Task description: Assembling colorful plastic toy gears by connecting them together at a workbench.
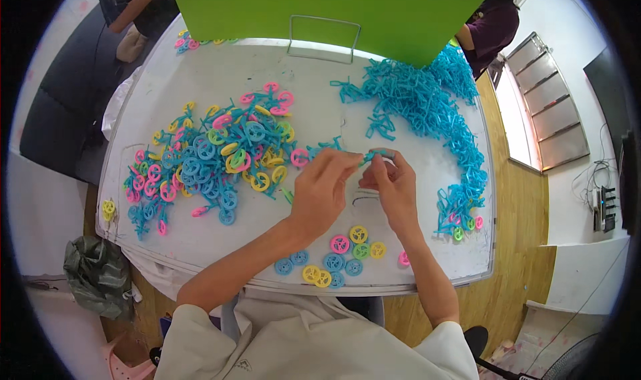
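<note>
Covering white table (320, 66): plastic pieces; wooden floor (527, 206).

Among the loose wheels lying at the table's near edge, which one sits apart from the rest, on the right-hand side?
The lone pink wheel, partly hidden beside the right forearm. The other loose wheels, blue, yellow, pink and green, cluster together between the two forearms.
</note>
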The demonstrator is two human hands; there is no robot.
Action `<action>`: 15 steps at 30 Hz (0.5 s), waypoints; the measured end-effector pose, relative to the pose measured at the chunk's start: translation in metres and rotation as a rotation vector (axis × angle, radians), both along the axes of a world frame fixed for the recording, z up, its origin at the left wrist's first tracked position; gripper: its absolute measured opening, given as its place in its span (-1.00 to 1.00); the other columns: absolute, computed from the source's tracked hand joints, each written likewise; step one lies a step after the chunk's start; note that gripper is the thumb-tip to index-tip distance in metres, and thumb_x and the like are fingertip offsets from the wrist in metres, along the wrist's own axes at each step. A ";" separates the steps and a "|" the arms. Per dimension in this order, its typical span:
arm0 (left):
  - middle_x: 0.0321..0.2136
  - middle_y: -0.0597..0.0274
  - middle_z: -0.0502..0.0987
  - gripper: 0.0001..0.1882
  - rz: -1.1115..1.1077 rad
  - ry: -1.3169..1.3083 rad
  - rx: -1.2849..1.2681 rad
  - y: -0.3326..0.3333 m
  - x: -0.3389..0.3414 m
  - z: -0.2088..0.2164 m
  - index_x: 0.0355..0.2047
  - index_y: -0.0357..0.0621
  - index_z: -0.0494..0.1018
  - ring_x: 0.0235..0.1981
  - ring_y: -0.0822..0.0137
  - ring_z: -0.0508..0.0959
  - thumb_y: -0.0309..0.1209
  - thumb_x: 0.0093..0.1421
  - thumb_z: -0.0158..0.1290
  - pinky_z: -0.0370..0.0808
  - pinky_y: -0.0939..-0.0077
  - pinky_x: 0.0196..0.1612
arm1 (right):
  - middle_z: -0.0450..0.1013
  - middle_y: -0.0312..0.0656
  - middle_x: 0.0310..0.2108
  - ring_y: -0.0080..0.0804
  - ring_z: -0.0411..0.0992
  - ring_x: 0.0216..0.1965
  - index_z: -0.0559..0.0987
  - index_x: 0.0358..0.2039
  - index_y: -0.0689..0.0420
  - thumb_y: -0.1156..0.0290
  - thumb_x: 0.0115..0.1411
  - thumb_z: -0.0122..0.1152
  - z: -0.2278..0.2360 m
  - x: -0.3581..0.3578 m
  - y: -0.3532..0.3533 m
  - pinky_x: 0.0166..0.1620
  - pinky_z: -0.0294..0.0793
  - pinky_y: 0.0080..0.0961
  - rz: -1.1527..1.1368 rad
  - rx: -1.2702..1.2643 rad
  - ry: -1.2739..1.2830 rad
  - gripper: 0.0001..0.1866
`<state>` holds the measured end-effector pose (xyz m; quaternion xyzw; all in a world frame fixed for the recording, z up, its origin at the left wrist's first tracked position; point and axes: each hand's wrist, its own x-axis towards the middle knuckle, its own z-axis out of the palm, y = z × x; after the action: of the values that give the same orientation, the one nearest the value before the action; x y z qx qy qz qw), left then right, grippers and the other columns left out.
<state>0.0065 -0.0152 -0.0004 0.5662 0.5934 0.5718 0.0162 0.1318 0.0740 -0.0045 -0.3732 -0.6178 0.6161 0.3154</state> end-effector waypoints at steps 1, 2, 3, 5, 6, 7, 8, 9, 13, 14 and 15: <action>-0.37 0.09 0.50 -0.81 -0.003 -0.003 -0.004 0.001 0.002 -0.003 -0.22 -0.27 0.47 -0.36 0.24 0.56 -0.69 0.14 0.02 0.56 0.48 -0.32 | 0.52 -0.15 -0.31 -0.48 0.51 -0.34 0.41 -0.01 0.25 0.40 0.25 0.12 -0.001 -0.001 0.001 -0.26 0.50 -0.57 0.021 -0.172 0.165 -0.67; -0.35 0.08 0.50 -0.77 -0.009 0.036 0.037 0.003 0.005 -0.008 -0.22 -0.24 0.47 -0.37 0.20 0.55 -0.70 0.10 0.05 0.53 0.48 -0.36 | 0.52 -0.15 -0.31 -0.48 0.51 -0.34 0.41 -0.01 0.25 0.40 0.25 0.12 0.001 -0.003 0.001 -0.26 0.50 -0.57 0.019 -0.176 0.163 -0.67; -0.33 0.07 0.49 -0.73 -0.015 0.075 0.079 0.005 0.008 -0.010 -0.22 -0.21 0.47 -0.37 0.16 0.54 -0.71 0.06 0.08 0.51 0.47 -0.40 | 0.49 -0.13 -0.23 -0.49 0.49 -0.26 0.39 0.04 0.24 0.41 0.25 0.12 0.006 -0.004 -0.001 -0.20 0.49 -0.57 0.017 -0.241 0.282 -0.64; -0.31 0.10 0.47 -0.73 -0.025 0.017 0.019 0.006 0.014 -0.009 -0.21 -0.19 0.48 -0.37 0.17 0.52 -0.66 0.04 0.13 0.49 0.43 -0.37 | 0.46 -0.11 -0.16 -0.49 0.46 -0.17 0.36 0.08 0.23 0.41 0.25 0.12 0.012 -0.001 0.001 -0.14 0.48 -0.58 0.005 -0.306 0.402 -0.60; -0.30 0.12 0.44 -0.71 -0.030 -0.038 -0.038 0.006 0.017 -0.007 -0.21 -0.16 0.48 -0.37 0.18 0.49 -0.61 0.02 0.18 0.46 0.39 -0.34 | 0.42 -0.13 -0.13 -0.53 0.43 -0.15 0.36 0.10 0.22 0.42 0.25 0.12 0.014 0.003 0.003 -0.12 0.44 -0.61 0.003 -0.325 0.451 -0.58; -0.30 0.12 0.44 -0.71 -0.033 -0.038 -0.042 0.001 0.019 0.000 -0.21 -0.16 0.48 -0.37 0.18 0.49 -0.61 0.02 0.18 0.46 0.39 -0.34 | 0.39 -0.14 -0.11 -0.56 0.39 -0.12 0.36 0.12 0.21 0.43 0.24 0.13 0.015 0.006 0.005 -0.10 0.41 -0.64 0.005 -0.347 0.502 -0.56; -0.29 0.10 0.40 -0.71 -0.059 -0.021 -0.207 -0.007 0.021 0.011 -0.24 -0.17 0.48 -0.30 0.12 0.44 -0.56 -0.02 0.21 0.43 0.31 -0.26 | 0.39 -0.14 -0.11 -0.56 0.39 -0.12 0.36 0.12 0.21 0.43 0.24 0.13 0.017 0.008 0.007 -0.10 0.41 -0.64 0.001 -0.350 0.503 -0.56; -0.29 0.08 0.35 -0.70 -0.086 -0.004 -0.372 -0.014 0.023 0.015 -0.27 -0.17 0.48 -0.23 0.07 0.39 -0.51 -0.06 0.25 0.39 0.24 -0.18 | 0.37 -0.25 -0.21 -0.65 0.34 -0.26 0.37 0.11 0.23 0.44 0.24 0.12 0.018 0.009 0.010 -0.23 0.33 -0.71 -0.050 -0.169 0.388 -0.57; -0.30 0.12 0.32 -0.81 -0.513 0.198 -0.621 -0.030 0.027 0.004 -0.48 -0.15 0.48 -0.20 0.09 0.33 -0.48 -0.11 0.27 0.36 0.28 -0.17 | 0.25 -0.47 -0.55 -0.79 0.05 -0.57 0.46 0.02 0.25 0.36 0.26 0.14 0.019 0.018 0.024 -0.54 0.00 -0.74 -0.098 -0.041 0.218 -0.64; -0.30 0.12 0.32 -0.81 -0.517 0.198 -0.620 -0.031 0.030 -0.002 -0.48 -0.15 0.48 -0.20 0.09 0.33 -0.48 -0.11 0.27 0.36 0.28 -0.17 | 0.21 -0.50 -0.61 -0.80 0.00 -0.60 0.49 -0.01 0.24 0.34 0.27 0.14 0.018 0.020 0.026 -0.56 -0.05 -0.73 -0.065 -0.099 0.257 -0.66; -0.32 0.14 0.33 -0.80 -0.547 0.196 -0.595 -0.032 0.031 -0.005 -0.47 -0.13 0.48 -0.21 0.12 0.34 -0.48 -0.12 0.27 0.37 0.28 -0.17 | 0.21 -0.50 -0.61 -0.80 0.00 -0.60 0.49 -0.01 0.24 0.34 0.27 0.14 0.019 0.021 0.026 -0.56 -0.05 -0.73 -0.067 -0.098 0.256 -0.66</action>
<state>0.0379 -0.0472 -0.0057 0.7254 0.5593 0.2932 0.2738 0.1529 0.1000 0.0146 -0.3268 -0.5289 0.6772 0.3935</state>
